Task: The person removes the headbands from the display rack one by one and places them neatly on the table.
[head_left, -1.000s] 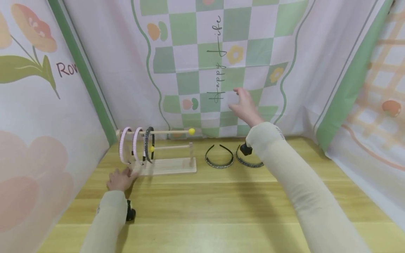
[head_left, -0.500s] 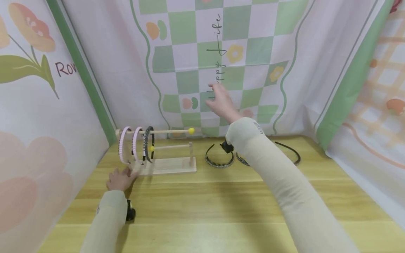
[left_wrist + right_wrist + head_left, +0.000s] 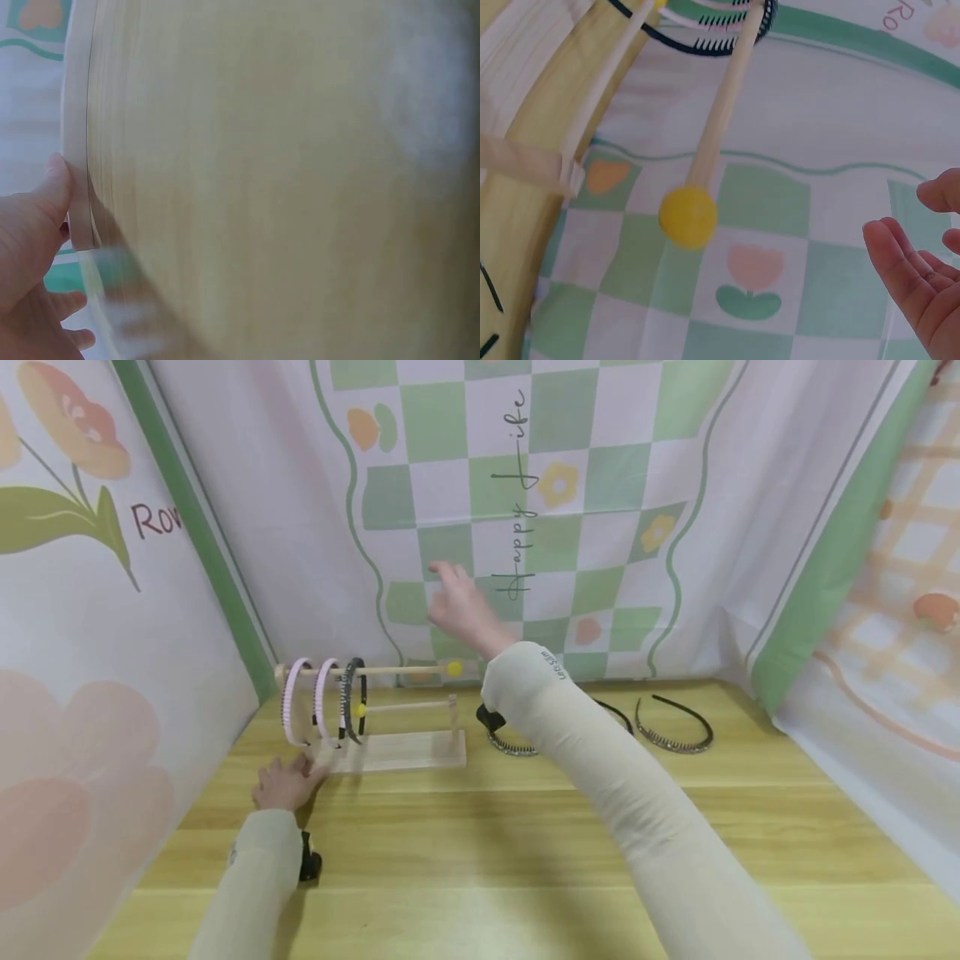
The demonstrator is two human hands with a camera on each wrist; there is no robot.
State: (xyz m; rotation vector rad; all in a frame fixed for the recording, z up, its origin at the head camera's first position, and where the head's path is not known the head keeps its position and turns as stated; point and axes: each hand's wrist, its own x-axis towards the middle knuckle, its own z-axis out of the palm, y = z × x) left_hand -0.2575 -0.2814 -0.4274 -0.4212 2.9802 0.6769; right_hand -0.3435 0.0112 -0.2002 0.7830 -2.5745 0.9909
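My left hand (image 3: 285, 785) is at the left end of a wooden headband rack (image 3: 397, 753); in the left wrist view its thumb and forefinger grip the base's corner (image 3: 77, 202). On the rack's upper rod (image 3: 405, 672) hang two pink headbands (image 3: 288, 706) (image 3: 321, 702) and a black toothed headband (image 3: 348, 702). My right hand (image 3: 463, 610) is raised behind the rod's yellow ball end (image 3: 454, 668), holding nothing. In the right wrist view its fingers (image 3: 900, 270) are apart from the thumb, to the right of the yellow ball.
Dark toothed headbands lie on the wooden table (image 3: 420, 860) right of the rack: one (image 3: 513, 748) and another (image 3: 618, 714) partly behind the right sleeve (image 3: 600, 760), a third (image 3: 678, 746) farther right. A lower rod (image 3: 408, 706) runs under the upper one. A checkered cloth (image 3: 495, 485) hangs behind.
My right hand has moved left through the air, from above the loose headbands toward the rack's rod end. The rightmost headband has come into sight. The left hand has stayed put.
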